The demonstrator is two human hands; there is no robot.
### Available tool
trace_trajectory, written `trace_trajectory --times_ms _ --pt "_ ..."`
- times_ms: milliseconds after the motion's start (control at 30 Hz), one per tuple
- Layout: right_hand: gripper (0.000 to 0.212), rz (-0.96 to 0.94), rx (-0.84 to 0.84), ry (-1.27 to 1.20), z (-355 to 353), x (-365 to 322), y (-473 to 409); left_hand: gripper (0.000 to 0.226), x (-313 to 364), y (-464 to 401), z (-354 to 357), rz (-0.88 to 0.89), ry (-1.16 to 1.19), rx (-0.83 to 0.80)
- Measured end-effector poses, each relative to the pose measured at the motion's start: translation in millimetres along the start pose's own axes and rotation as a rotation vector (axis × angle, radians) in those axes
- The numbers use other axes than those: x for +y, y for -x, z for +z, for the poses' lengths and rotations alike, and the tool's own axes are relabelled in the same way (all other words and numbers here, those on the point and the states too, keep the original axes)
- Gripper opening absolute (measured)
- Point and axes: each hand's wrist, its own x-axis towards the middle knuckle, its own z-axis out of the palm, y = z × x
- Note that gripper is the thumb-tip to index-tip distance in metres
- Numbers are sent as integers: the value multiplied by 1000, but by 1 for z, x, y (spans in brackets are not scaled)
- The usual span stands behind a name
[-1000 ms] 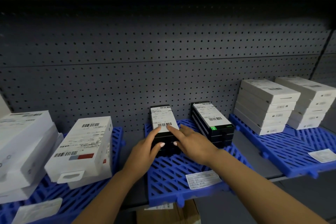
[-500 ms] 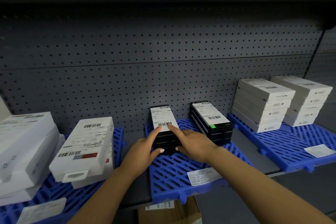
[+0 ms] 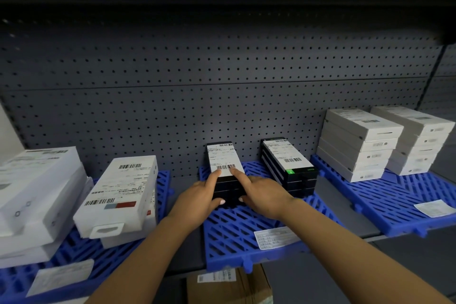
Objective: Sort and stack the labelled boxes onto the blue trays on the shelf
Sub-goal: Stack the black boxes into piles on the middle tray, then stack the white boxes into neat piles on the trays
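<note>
A: Where do you have the box right now?

B: Your left hand (image 3: pixel 197 201) and right hand (image 3: pixel 262 195) are both clamped on the left black stack (image 3: pixel 225 175) at the far end of the middle tray (image 3: pixel 246 237). Fingers lie on the top label, thumbs press the near face. You look to be squaring the top box on the ones beneath.

A: So how much is done?

B: Most of what shows, I'd say. The right black stack (image 3: pixel 288 168) stands just beside yours, apart from it. On the right tray (image 3: pixel 407 202) two white stacks (image 3: pixel 385 143) sit tidy against the pegboard (image 3: pixel 222 96).

A: And the left side?

B: That looks least finished. The white boxes (image 3: pixel 118 197) on the left tray (image 3: pixel 81 256) lie tilted and overlapping, not square.

A: Anything left to bring up?

B: A cardboard carton (image 3: pixel 234 286) shows below the shelf; I cannot tell what it holds. Let go once the stack sits flush.
</note>
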Motion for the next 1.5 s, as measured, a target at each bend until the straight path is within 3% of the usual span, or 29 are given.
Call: trace_trajectory --times_ms 333,467,767,933,1200,1300,1500 --pt "76 18 65 197 -6 -1 1 81 17 -3 -19 -46 -198 -4" --pt "77 -40 142 151 -16 1 12 92 26 3 -32 -61 -194 -24" --pt "76 -215 315 66 -35 -2 36 70 41 64 -72 -43 -136 147" --pt "74 -357 284 -46 -36 -25 41 64 25 108 -97 -80 -118 211" --pt "71 -448 216 -119 -21 -80 24 65 -34 166 -112 -293 -98 273" --pt "71 -440 195 -145 -16 -104 9 62 -58 176 -111 -362 -58 318" --pt "73 -325 158 -216 -9 -151 -19 51 -91 177 -103 -294 89 295"
